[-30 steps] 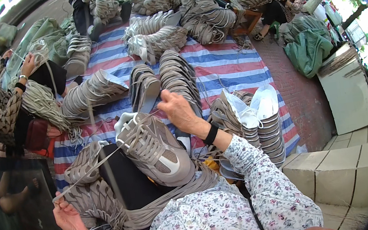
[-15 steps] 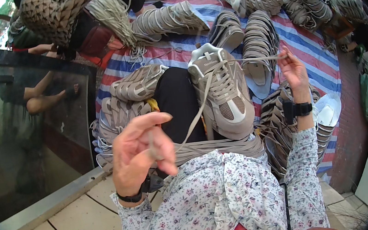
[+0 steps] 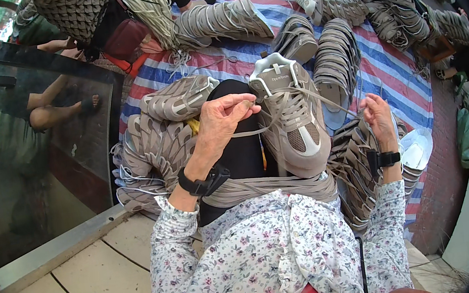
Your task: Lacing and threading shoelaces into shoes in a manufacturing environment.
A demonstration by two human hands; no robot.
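The shoe (image 3: pixel 303 137) lay at twelve o'clock from the shirt (image 3: pixel 271 248); at its nine, the left hand (image 3: pixel 220 122) pinched a lace (image 3: pixel 250 134); at three, the right hand (image 3: pixel 380 118) pinched it too.

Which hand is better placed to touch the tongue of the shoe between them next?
Probably the left hand: its fingertips are just left of the shoe, near its tongue, while the right hand is farther out to the right.

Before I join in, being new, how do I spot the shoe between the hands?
Find the red, white and blue striped plastic sheet, then the white floral shirt beside it. Between the left hand and right hand sits the taupe mesh-toed sneaker; unlike the neighbouring nested taupe shoe rows, it stands alone.
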